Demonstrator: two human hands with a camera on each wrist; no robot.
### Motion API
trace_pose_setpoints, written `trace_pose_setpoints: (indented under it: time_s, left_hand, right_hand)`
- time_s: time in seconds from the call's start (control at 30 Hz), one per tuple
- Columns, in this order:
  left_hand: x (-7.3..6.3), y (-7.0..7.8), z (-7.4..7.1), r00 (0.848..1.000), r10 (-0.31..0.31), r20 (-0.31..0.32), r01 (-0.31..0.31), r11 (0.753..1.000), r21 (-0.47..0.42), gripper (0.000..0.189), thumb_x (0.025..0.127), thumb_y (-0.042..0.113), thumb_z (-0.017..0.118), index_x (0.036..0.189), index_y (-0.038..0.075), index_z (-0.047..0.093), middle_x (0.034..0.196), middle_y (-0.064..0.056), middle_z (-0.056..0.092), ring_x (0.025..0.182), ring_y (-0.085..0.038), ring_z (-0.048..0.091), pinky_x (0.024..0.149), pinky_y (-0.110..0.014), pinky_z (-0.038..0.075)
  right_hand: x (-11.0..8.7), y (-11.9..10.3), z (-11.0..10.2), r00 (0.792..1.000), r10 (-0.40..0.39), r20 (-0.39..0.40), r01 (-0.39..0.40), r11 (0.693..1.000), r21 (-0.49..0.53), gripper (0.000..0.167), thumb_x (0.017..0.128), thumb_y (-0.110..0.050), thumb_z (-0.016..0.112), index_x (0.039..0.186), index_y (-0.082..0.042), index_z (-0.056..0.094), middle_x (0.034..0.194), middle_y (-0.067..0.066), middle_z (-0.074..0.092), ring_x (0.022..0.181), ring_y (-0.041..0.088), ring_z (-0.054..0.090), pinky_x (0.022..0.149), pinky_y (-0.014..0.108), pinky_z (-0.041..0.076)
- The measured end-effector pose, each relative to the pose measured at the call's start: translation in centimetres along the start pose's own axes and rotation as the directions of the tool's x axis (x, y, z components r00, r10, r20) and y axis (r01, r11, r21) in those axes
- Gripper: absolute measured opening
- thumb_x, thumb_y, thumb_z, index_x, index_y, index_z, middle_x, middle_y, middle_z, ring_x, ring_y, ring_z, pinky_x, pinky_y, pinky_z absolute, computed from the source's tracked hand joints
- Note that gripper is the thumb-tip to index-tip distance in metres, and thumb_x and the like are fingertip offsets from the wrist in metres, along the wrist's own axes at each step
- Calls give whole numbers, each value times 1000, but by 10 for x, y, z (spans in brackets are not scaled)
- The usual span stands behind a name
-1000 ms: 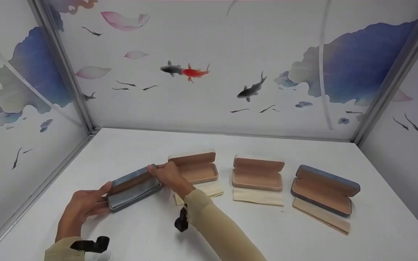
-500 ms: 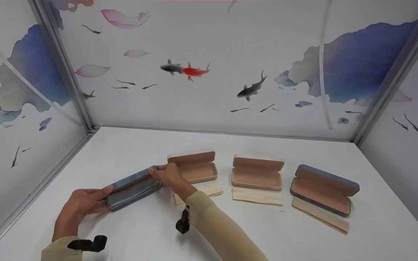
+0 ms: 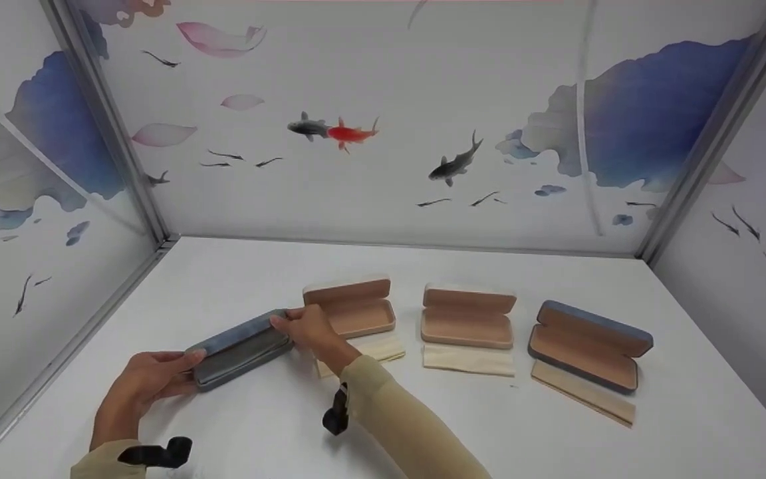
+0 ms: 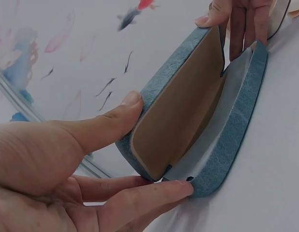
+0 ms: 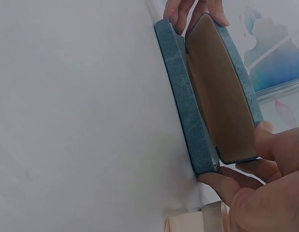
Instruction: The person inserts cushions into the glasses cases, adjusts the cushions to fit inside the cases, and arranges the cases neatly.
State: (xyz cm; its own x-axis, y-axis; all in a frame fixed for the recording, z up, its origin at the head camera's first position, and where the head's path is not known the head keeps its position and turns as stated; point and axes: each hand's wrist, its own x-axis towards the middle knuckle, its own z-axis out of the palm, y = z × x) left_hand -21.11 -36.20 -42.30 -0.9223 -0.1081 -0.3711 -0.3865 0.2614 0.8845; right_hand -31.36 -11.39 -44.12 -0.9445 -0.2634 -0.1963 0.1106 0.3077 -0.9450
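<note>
A blue glasses case (image 3: pixel 233 337) stands on the table at left with its lid partly raised. A grey-blue cloth (image 3: pixel 243 361) lies in its base, and the lid's tan lining faces the left wrist view. At the case's left end my left hand (image 3: pixel 150 378) grips it, thumb on the lid and fingers at the lower side. My right hand (image 3: pixel 314 334) holds the right end the same way, its thumb on the lid's edge in the right wrist view. Both hands touch the same case (image 5: pixel 183 106).
Two pale glasses cases with tan linings, one at the middle (image 3: pixel 370 318) and one right of it (image 3: pixel 466 330), lie open. A blue case (image 3: pixel 582 356) lies open farther right. Folded cream cloths (image 3: pixel 468 360) lie before them. Printed walls (image 3: pixel 383 193) enclose the table.
The lid of the blue case at left has tilted lower toward its base, with both thumbs on it. The other cases and cloths have stayed in place.
</note>
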Motion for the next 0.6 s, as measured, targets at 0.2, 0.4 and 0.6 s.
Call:
trace_pose_setpoints:
  time_s: [0.2, 0.4, 0.6]
  left_hand:
    - [0, -2, 1, 1000, -1, 9, 1, 999, -36, 97, 92, 32, 74, 149, -21, 17, 128, -30, 64, 102, -24, 75, 86, -30, 60]
    - [1, -2, 2, 999, -28, -19, 28, 1000, 12, 98, 89, 34, 77, 149, -19, 20, 120, -29, 69, 96, -20, 75, 83, -29, 60]
    - [1, -5, 4, 996, -38, -80, 46, 994, 101, 101, 81, 36, 84, 149, -14, 30, 109, -14, 74, 89, -8, 71, 84, -29, 57]
  right_hand:
    - [-2, 2, -1, 1000, 3, 5, -3, 1000, 3, 38, 93, -31, 72, 121, -6, 70, 121, 3, 68, 103, 12, 56, 92, 31, 51]
    - [-1, 6, -2, 999, -26, 36, 26, 1000, 11, 36, 93, -26, 72, 124, -6, 70, 119, 1, 69, 93, 10, 53, 75, 24, 45]
    - [1, 14, -3, 993, -94, 75, 97, 995, -34, 43, 94, -19, 72, 133, -4, 63, 134, 9, 66, 110, 8, 59, 84, 22, 51]
